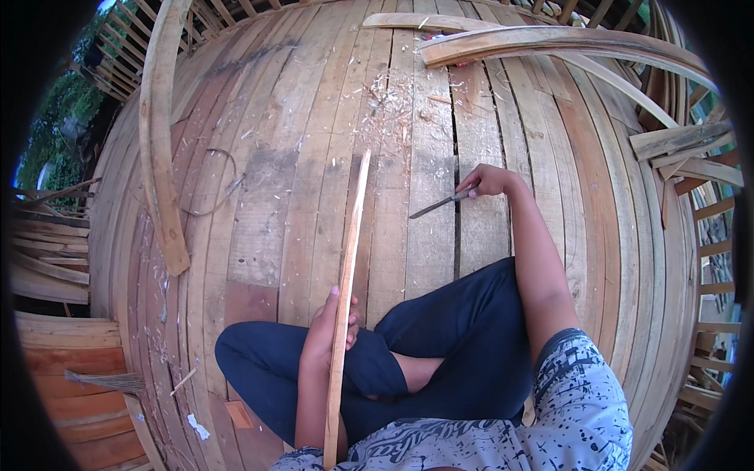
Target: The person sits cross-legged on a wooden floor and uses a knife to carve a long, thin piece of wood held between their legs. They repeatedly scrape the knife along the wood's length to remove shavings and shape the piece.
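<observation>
I sit cross-legged on a plank floor [314, 157]. My left hand [326, 330] grips a long thin wooden slat [351, 251] near its lower part; the slat runs from my chest up and away, its far end resting on the floor. My right hand [488, 182] is stretched out to the right, closed around the handle of a knife [440, 204] whose dark blade points left toward the slat, a short gap away from it. Wood shavings [393, 98] lie scattered on the boards beyond the slat's tip.
A long curved plank [161, 133] lies on the floor at left. More bent planks [550, 43] lie across the far edge. Stacked timber [683, 149] sits at right, boards [55, 259] at left, and a small broom [110, 382] near my left knee.
</observation>
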### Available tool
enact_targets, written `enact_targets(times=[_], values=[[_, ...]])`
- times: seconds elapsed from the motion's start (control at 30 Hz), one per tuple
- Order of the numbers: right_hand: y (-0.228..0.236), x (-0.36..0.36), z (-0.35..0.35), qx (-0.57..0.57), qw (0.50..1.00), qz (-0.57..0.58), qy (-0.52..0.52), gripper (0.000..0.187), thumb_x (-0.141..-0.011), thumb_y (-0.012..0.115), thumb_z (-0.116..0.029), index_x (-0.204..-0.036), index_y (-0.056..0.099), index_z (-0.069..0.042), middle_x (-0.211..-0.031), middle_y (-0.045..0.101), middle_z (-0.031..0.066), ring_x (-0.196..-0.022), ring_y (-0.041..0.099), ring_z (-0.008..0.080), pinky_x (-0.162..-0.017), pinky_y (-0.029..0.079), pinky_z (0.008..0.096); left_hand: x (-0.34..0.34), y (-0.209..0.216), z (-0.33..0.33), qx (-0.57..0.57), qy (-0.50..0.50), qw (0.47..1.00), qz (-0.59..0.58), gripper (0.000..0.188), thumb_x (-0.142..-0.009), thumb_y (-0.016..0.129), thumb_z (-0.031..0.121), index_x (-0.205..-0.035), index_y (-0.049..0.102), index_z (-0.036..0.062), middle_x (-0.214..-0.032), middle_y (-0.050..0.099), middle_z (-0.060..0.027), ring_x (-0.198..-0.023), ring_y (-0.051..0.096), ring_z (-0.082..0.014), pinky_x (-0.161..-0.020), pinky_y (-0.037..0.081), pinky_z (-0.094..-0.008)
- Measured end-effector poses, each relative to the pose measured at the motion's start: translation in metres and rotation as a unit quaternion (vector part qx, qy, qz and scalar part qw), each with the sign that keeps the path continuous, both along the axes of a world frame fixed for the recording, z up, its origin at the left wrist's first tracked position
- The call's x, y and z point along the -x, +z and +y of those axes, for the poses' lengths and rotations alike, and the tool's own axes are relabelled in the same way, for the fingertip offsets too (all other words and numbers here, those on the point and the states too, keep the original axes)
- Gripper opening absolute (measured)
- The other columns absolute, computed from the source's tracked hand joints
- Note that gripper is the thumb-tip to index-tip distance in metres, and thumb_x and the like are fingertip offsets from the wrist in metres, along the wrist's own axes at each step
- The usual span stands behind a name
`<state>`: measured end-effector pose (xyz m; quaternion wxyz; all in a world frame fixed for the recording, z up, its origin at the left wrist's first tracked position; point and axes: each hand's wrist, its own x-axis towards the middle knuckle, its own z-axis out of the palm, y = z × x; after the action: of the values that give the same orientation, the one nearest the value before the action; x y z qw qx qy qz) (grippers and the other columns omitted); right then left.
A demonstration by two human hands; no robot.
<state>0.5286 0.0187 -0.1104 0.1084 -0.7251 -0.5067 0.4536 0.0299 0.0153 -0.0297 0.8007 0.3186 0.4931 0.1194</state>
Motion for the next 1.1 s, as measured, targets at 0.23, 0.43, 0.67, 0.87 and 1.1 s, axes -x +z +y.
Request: enact_targets(times=[0.23,0.43,0.67,0.87,1.1], values=[[-0.019,0.003,0.019,-0.204,0.967,-0.040,-0.149,0.038,-0.082,0.073,-0.002,-0.118,0.073,-0.013,-0.093,0.075,0.0016,-0.081,0.062,0.0103,-0.077,0.050,0.0290,-0.005,-0.001,0.002,0.005,-0.008,1.000,-0.018,0.053,-0.102,0.042,0.055,-0.102,0.053,0.0034,-0.064,0.047,-0.0015,-0.039,0.045,-0.0094,-0.034,0.038,-0.0240],[-0.020,0.013,0.022,-0.138,0.989,-0.039,-0.035,0.036,-0.080,0.074,-0.003,-0.115,0.074,-0.011,-0.094,0.075,0.0057,-0.081,0.064,0.0133,-0.077,0.051,0.0296,-0.006,-0.003,0.002,-0.003,-0.007,1.000,-0.028,0.052,-0.103,0.041,0.054,-0.105,0.053,0.0031,-0.064,0.047,-0.0016,-0.039,0.044,-0.0094,-0.034,0.038,-0.0238],[-0.011,0.028,0.030,-0.164,0.985,0.010,-0.048,0.028,-0.082,0.073,-0.013,-0.111,0.075,-0.011,-0.101,0.074,0.0130,-0.092,0.070,0.0260,-0.084,0.054,0.0368,0.005,-0.002,0.013,0.016,0.022,0.996,-0.090,0.051,-0.104,0.038,0.052,-0.108,0.052,0.0030,-0.066,0.046,-0.0013,-0.039,0.043,-0.0094,-0.034,0.038,-0.0241],[-0.016,0.068,0.043,-0.157,0.986,-0.056,-0.029,0.028,-0.085,0.071,-0.014,-0.113,0.074,-0.010,-0.097,0.074,0.0127,-0.092,0.070,0.0270,-0.086,0.053,0.0383,0.011,-0.003,0.020,0.012,0.028,0.995,-0.099,0.052,-0.104,0.037,0.053,-0.110,0.052,0.0037,-0.067,0.046,-0.0004,-0.040,0.043,-0.0071,-0.034,0.037,-0.0212],[-0.011,0.071,0.046,-0.189,0.976,0.061,0.084,0.032,-0.087,0.069,-0.010,-0.119,0.071,-0.008,-0.102,0.075,0.0088,-0.093,0.068,0.0174,-0.086,0.052,0.0331,0.011,-0.003,0.019,0.005,0.025,0.996,-0.081,0.051,-0.105,0.037,0.052,-0.109,0.053,0.0031,-0.066,0.046,-0.0001,-0.041,0.043,-0.0069,-0.034,0.036,-0.0216]])
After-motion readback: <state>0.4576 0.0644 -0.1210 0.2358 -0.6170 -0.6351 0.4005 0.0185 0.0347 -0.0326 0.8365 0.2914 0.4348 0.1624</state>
